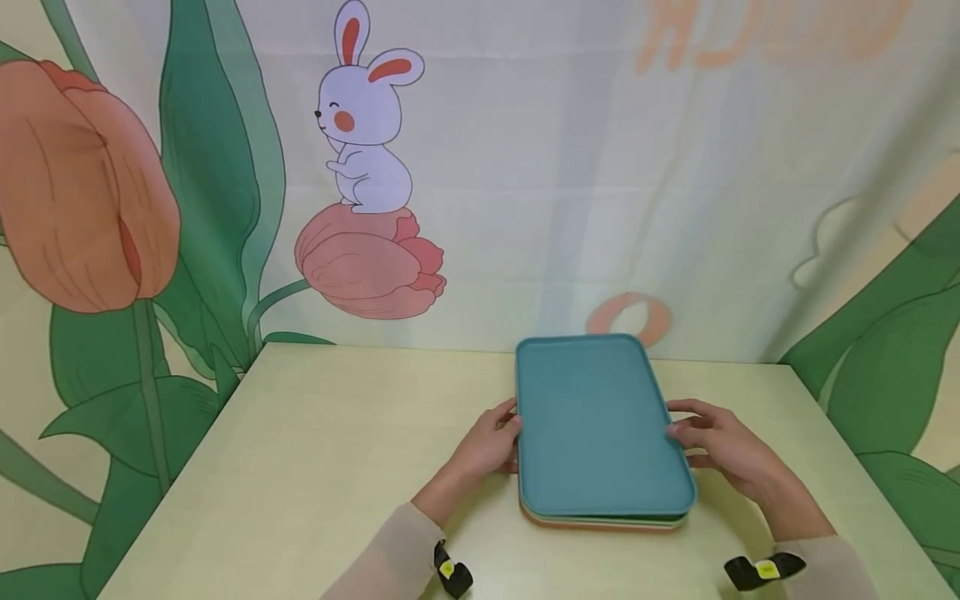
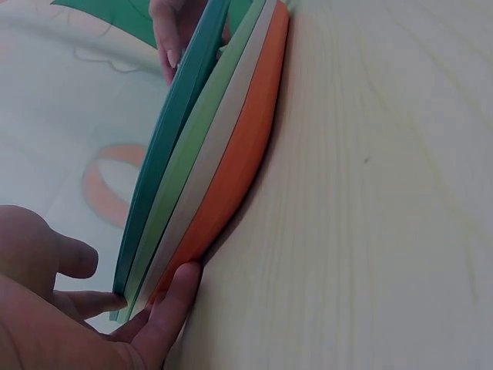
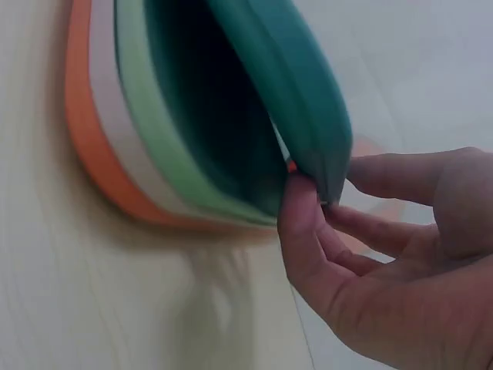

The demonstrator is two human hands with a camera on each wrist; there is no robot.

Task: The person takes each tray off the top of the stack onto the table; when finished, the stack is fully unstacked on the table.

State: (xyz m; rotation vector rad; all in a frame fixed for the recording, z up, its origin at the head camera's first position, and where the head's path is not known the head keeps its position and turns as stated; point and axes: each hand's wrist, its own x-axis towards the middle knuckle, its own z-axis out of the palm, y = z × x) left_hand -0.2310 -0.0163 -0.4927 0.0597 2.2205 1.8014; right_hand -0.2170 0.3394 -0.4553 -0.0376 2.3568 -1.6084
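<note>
A teal tray [image 1: 600, 425] tops a stack on the table. Under it, in the left wrist view, show the edges of a light green tray [image 2: 171, 185], a beige tray [image 2: 202, 181] and an orange tray [image 2: 246, 146]. My right hand [image 1: 720, 442] pinches the teal tray's right edge; in the right wrist view that side stands tilted up, with a dark gap above the green tray. Along the stack's left side, my left hand [image 1: 487, 442] touches the tray edges with its fingers, its thumb apart from them in the left wrist view.
The stack stands on a pale wood-grain table [image 1: 337, 467], right of its middle. Behind the table hangs a printed cloth [image 1: 495, 167] with tulips and a rabbit. Both sleeves carry a black wrist strap [image 1: 765, 571].
</note>
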